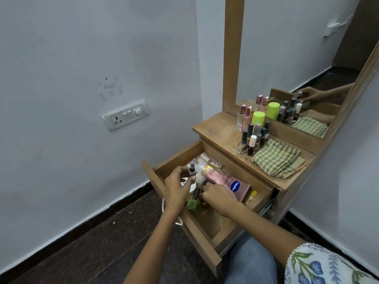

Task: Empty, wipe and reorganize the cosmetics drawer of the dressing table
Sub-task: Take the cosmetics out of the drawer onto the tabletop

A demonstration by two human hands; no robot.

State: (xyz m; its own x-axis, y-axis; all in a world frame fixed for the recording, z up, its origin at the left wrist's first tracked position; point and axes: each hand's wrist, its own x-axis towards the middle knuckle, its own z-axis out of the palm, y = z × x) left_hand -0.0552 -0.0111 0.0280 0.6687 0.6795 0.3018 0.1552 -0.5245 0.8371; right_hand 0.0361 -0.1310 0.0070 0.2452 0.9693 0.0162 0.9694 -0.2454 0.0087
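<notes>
The wooden drawer [207, 238] stands pulled out below the tabletop [221, 138], its near half bare board. In its far half lie a glossy pink tube [223, 181] with a gold cap, a clear plastic case [207, 160], a round white jar [189, 184] and a green bottle [192, 203]. The left hand [178, 187] curls loosely around a small dark spray bottle [192, 170], thumb and fingers touching it. The right hand [217, 196] presses down beside the tube; whether its grip is clenched on anything I cannot tell. On the tabletop, nail-polish bottles [253, 140] crowd just beside a folded checked cloth [276, 158].
</notes>
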